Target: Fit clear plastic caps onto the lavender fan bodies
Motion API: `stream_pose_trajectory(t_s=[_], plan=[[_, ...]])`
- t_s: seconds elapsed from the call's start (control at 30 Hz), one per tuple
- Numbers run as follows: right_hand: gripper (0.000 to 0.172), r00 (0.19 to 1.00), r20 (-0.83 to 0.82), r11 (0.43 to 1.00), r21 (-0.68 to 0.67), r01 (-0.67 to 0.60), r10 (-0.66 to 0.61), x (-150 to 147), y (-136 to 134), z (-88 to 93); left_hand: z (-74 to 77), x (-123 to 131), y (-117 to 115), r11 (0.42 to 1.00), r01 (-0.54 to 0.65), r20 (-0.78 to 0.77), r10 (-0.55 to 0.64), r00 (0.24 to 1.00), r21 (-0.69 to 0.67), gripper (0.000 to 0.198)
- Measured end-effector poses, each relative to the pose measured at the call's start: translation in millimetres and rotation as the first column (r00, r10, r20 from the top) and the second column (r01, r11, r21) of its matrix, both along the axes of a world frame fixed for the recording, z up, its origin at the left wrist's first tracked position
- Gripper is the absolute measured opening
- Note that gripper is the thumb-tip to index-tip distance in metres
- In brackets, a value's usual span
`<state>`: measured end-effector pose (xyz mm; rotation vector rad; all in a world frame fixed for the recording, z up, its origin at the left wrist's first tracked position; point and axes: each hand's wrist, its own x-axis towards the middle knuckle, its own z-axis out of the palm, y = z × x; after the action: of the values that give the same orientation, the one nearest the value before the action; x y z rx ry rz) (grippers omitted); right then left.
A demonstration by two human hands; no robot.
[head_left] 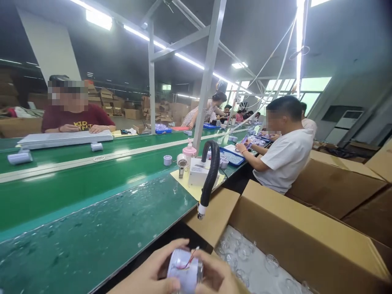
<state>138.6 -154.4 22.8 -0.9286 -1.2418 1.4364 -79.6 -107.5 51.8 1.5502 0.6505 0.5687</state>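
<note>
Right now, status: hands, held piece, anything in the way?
Left hand and right hand both holding lilac cylindrical housing. Red wire showing against it. Black gooseneck hose beyond, not touching hands.

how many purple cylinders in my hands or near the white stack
3: the held cylinder, between left hand and right hand; the far-left cylinder, in front of the white stack; another cylinder, at the stack's front right. Any behind the stack would be hidden.

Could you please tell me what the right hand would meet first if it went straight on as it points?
The right hand would most likely meet the lavender cylinder it touches, then the left hand, though depth is hard to judge.
</note>
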Motion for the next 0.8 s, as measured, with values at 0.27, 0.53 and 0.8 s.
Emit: stream_pose_trajectory(t_s=[0.27, 0.53, 0.8], plan=[[0.047, 0.988, -0.089, 0.991, 0.056, -0.123, 0.127, 11, 6, 66.4, 70.2, 3, 14, 0.968, 0.225, 0.220, -0.196, 0.956, -0.115, 0.070], [0.047, 0.994, -0.064, 0.996, 0.035, -0.082, 0.084, 3, 1, 74.8, 82.7, 1, 12, 0.968, 0.240, 0.078, -0.234, 0.969, -0.078, 0.080], [0.052, 0.995, -0.062, 0.994, 0.090, -0.067, 0.073, 7, -3, 63.2, 88.9, 10, 13, 0.969, 0.245, -0.024, -0.245, 0.969, -0.005, 0.062]])
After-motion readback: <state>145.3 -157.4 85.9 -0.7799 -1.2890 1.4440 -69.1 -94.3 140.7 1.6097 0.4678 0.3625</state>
